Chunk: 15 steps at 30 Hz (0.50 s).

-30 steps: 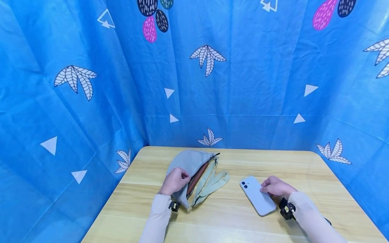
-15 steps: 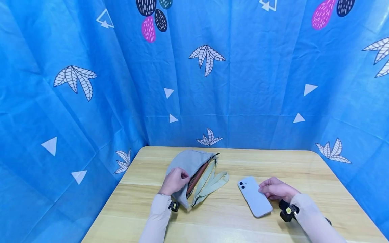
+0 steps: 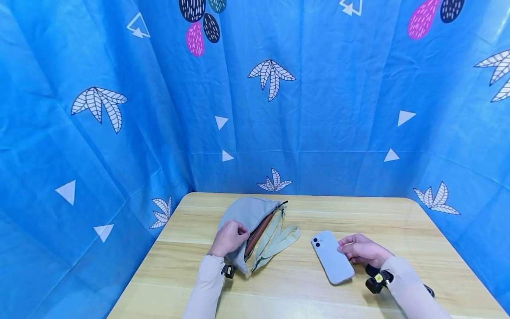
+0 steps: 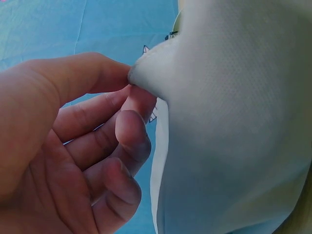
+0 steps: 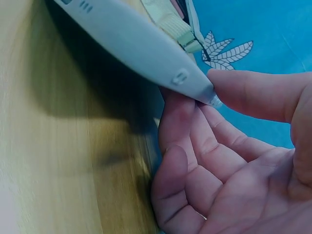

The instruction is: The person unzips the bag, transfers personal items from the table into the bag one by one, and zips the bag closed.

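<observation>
A grey-blue waist bag point(image 3: 249, 212) lies at the left middle of the table, its opening gaping to show something reddish-brown point(image 3: 259, 232) inside. My left hand point(image 3: 230, 238) pinches the fabric at the bag's edge between thumb and forefinger; the left wrist view shows the raised fold of cloth point(image 4: 153, 68). To the right is a pale smartphone point(image 3: 332, 259), back up, with its camera lenses at the far left corner. My right hand point(image 3: 364, 249) pinches its right edge. In the right wrist view the phone's side point(image 5: 131, 46) tilts over the tabletop, with a shadow below.
A pale green strap point(image 3: 279, 241) with a buckle point(image 5: 187, 39) trails from the bag toward the phone. The light wooden table point(image 3: 287, 292) ends at the back against a blue printed curtain point(image 3: 334, 110), which also runs along both sides.
My right hand has shifted the phone a little to the left and turned it slightly, mostly in the first half second. My left hand and the bag have stayed put.
</observation>
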Each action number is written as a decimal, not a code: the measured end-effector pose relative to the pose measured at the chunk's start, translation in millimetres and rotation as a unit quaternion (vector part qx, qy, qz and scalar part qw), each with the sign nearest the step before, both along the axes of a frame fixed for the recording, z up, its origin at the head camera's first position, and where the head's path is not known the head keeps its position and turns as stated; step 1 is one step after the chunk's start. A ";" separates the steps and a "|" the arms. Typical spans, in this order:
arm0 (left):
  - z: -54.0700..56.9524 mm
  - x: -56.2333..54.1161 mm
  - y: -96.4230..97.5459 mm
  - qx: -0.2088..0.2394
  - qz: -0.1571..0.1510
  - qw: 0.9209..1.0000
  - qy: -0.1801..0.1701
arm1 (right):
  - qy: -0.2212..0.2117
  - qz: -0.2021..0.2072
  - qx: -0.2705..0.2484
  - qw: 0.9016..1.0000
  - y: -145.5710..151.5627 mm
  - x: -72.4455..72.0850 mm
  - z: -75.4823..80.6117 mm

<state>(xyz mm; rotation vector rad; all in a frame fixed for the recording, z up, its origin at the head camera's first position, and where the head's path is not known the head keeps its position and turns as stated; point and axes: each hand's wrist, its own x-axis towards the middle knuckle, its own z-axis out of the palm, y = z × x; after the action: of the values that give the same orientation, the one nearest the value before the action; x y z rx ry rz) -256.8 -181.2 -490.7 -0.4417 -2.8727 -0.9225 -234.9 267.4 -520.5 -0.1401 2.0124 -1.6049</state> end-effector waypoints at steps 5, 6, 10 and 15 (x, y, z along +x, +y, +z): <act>0.0 -0.6 0.7 0.003 0.002 1.000 -0.002 | -0.006 -0.001 -0.021 1.000 1.3 0.0 -0.9; -0.1 -0.7 0.8 0.004 0.002 1.000 -0.002 | -0.008 -0.002 -0.025 1.000 1.5 0.0 -1.0; -0.2 -0.7 0.7 0.005 0.002 1.000 -0.004 | -0.011 0.001 -0.037 0.999 2.2 -0.3 -2.0; -0.5 0.0 0.3 0.006 0.001 1.000 -0.004 | -0.017 0.000 -0.047 0.999 0.8 -0.5 -2.2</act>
<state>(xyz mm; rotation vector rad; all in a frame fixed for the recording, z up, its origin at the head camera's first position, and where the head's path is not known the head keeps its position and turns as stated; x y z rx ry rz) -256.8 -180.9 -491.2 -0.4341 -2.8727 -0.9428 -235.4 268.2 -522.7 -0.1466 1.9123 -1.6925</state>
